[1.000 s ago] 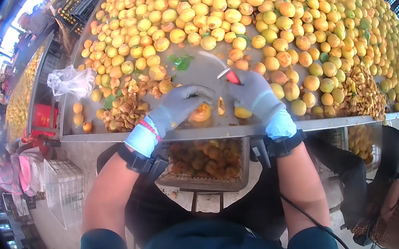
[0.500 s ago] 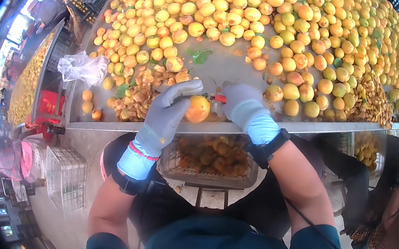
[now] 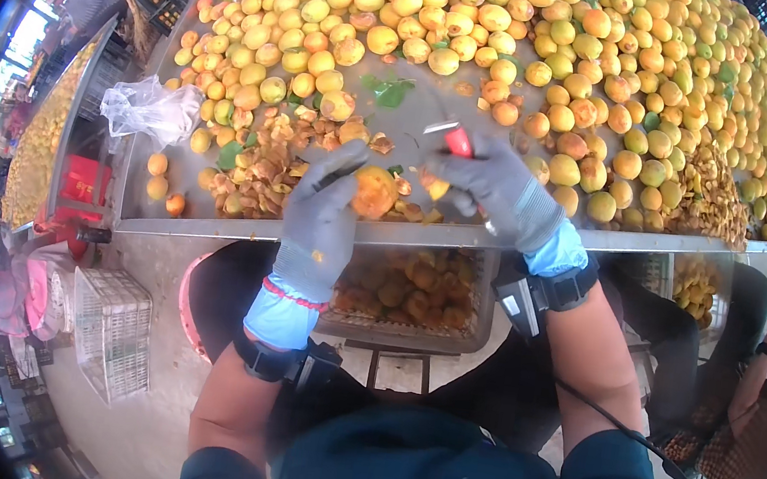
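Left fingers [image 3: 344,155] holding fruit [image 3: 375,194], right fingers [image 3: 471,176] gripping tool [image 3: 458,141]

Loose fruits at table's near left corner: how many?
3: upper fruit nearest the plastic bag, middle fruit beside it, lowest fruit nearest the table edge. Bag may hide more.

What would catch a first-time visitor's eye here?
A great spread of yellow-orange fruit covers most of the metal table. At its near edge, the gloved left hand holds one orange fruit, and the gloved right hand holds a red-handled tool.
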`<state>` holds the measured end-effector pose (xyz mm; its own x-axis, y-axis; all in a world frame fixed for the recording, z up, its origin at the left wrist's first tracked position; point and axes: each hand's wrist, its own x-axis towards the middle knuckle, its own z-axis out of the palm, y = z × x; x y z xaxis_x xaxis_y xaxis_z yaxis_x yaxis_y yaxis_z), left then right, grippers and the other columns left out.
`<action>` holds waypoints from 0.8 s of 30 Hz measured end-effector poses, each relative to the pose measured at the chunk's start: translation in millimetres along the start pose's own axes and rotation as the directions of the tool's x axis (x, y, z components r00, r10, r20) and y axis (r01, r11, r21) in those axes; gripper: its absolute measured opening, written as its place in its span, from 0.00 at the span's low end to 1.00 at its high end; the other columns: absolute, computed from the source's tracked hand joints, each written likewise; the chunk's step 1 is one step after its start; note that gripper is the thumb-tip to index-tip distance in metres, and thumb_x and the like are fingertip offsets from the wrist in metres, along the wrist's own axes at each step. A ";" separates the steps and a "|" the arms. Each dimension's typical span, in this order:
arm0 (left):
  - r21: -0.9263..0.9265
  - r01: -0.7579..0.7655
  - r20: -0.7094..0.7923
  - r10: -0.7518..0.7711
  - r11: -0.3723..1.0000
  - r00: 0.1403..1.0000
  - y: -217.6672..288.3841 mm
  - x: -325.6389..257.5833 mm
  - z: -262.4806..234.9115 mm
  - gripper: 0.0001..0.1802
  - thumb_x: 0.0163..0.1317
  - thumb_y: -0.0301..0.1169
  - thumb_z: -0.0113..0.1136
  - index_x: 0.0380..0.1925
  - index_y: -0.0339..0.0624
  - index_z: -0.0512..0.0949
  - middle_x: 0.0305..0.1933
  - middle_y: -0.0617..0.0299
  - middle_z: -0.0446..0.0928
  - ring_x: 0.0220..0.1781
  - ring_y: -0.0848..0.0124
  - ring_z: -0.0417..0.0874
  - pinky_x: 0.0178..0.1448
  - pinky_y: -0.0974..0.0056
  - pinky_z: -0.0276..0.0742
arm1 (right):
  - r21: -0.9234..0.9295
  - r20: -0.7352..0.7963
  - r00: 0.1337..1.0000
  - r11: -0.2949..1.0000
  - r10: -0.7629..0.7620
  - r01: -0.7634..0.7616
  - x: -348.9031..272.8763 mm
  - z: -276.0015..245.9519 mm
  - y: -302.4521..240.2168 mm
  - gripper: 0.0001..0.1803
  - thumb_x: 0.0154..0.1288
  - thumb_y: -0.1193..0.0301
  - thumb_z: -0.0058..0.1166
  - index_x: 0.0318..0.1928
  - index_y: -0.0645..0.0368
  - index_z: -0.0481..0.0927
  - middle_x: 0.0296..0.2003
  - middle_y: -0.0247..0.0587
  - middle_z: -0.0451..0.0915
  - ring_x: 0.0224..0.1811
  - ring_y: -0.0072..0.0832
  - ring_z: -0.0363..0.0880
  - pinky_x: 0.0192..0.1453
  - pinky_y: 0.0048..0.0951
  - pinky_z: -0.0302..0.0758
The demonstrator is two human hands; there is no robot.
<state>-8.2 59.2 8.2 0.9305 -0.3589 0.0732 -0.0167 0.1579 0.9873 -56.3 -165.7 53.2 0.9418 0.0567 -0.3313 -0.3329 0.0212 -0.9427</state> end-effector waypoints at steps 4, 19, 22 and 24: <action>-0.418 0.039 -0.071 -0.075 0.908 0.995 13.4 8.1 9.9 0.23 0.63 0.19 0.44 0.60 0.30 0.69 0.60 0.50 0.72 0.64 0.65 0.71 0.71 0.59 0.63 | 0.081 0.202 0.978 0.994 0.054 -0.072 -22.4 25.5 0.5 0.13 0.67 0.63 0.56 0.44 0.60 0.81 0.26 0.27 0.75 0.17 0.12 0.64 0.19 0.18 0.58; -0.717 0.048 -0.019 -0.088 0.695 0.996 44.7 -10.1 53.3 0.25 0.68 0.30 0.47 0.64 0.32 0.65 0.64 0.49 0.68 0.65 0.60 0.69 0.70 0.51 0.63 | 0.077 0.129 0.990 0.995 0.049 -0.059 -33.3 45.6 30.8 0.12 0.67 0.65 0.51 0.41 0.60 0.81 0.28 0.28 0.73 0.21 0.13 0.65 0.23 0.19 0.61; -0.729 0.114 0.041 -0.124 0.674 0.991 48.6 -12.1 59.6 0.26 0.70 0.32 0.46 0.66 0.34 0.61 0.65 0.49 0.66 0.65 0.58 0.69 0.69 0.47 0.65 | 0.214 0.146 0.976 0.958 0.160 -0.189 -34.8 41.9 25.6 0.17 0.64 0.57 0.55 0.38 0.60 0.79 0.23 0.26 0.73 0.19 0.14 0.66 0.22 0.19 0.62; -0.672 0.096 0.026 -0.106 0.735 0.994 46.2 -10.8 61.4 0.27 0.71 0.34 0.46 0.67 0.36 0.60 0.65 0.49 0.66 0.64 0.56 0.70 0.68 0.45 0.66 | 0.180 0.144 0.977 0.967 0.155 -0.180 -34.9 41.2 24.1 0.18 0.64 0.57 0.55 0.39 0.60 0.80 0.23 0.26 0.73 0.19 0.14 0.66 0.22 0.19 0.62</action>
<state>-41.5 13.9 61.7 0.9173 -0.3971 -0.0281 0.3224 0.6995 0.6378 -99.1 -126.0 43.7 0.8620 0.2029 -0.4646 -0.5002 0.1904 -0.8447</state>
